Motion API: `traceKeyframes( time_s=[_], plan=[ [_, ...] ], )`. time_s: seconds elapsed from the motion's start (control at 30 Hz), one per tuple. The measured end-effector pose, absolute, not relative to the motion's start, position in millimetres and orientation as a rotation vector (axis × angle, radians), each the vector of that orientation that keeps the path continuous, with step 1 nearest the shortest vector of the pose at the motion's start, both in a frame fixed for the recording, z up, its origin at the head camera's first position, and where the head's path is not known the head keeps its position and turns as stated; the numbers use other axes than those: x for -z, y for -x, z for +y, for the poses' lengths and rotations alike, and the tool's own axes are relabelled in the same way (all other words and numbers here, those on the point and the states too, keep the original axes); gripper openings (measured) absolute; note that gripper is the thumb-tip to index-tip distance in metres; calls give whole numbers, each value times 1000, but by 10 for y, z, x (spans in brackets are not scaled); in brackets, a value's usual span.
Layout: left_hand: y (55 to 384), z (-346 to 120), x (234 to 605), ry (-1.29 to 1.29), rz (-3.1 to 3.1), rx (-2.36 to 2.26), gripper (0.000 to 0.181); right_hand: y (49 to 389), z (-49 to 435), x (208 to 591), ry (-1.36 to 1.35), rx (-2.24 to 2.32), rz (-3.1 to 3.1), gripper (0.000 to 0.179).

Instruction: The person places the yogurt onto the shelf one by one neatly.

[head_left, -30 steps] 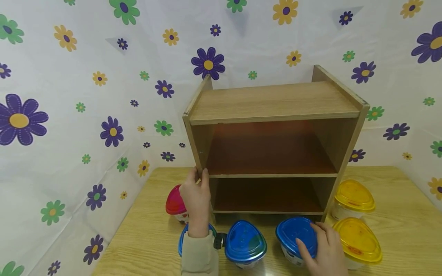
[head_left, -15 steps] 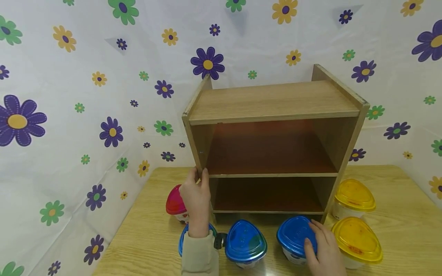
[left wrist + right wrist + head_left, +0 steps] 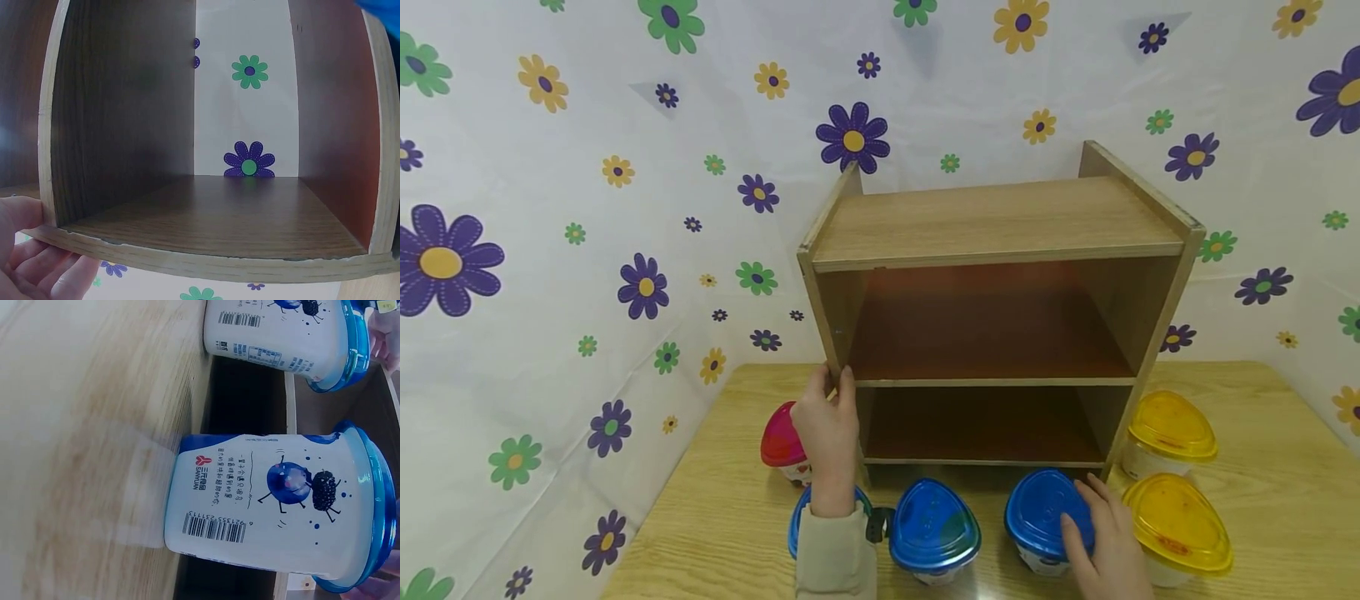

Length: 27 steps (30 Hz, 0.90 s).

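Observation:
With thumb and fingers, my left hand [image 3: 827, 421] grips the front edge of the left side panel of a small wooden shelf [image 3: 992, 221], level with its middle board. In the left wrist view, the thumb lies inside that edge and the fingers outside. At the right, my right hand [image 3: 1105, 542] holds the right rim of a blue-lidded plastic tub [image 3: 1043, 510], thumb on the lid. White sides with printed blueberries show on that tub in the right wrist view, where only a bit of the hand appears. Another blue-lidded tub [image 3: 934, 527] stands to its left.
A third blue-lidded tub [image 3: 796, 533] is partly behind my left forearm. A pink-lidded tub [image 3: 781, 433] stands left of the shelf, two yellow-lidded tubs [image 3: 1178, 521] right of it. All rest on the wooden table [image 3: 692, 517] before a flowered backdrop [image 3: 550, 350].
The blue-lidded tub at my right hand has shifted slightly to the right. My right thumb has moved right across its lid, toward the rim. My left hand and the shelf have stayed still.

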State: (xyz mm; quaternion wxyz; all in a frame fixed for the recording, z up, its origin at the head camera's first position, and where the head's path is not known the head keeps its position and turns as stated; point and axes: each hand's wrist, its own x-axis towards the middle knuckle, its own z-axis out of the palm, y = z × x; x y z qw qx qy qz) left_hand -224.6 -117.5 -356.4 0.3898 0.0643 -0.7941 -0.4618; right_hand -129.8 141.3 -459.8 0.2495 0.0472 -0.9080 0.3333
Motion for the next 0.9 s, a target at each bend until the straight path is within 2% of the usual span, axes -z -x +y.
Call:
traceKeyframes(
  time_s=[0.23, 0.37, 0.5, 0.63, 0.9],
  plan=[
    [2251, -1171, 3565, -142, -1999, 1159, 23, 1256, 1372, 4583, -3, -871, -2452, 45],
    [2248, -1167, 3560, -140, -1997, 1158, 22, 1265, 1382, 4566, 3, -871, -2513, 39],
    [2246, -1170, 3555, -134, -1990, 1155, 21, 1300, 1419, 4592, -123, -867, -2445, 31],
    [2252, -1176, 3555, -123, -1983, 1148, 20, 1329, 1438, 4629, -210, -859, -2370, 32],
    [2248, -1171, 3562, -153, -2006, 1156, 23, 1330, 1420, 4601, -171, -878, -2467, 31]
  ],
)
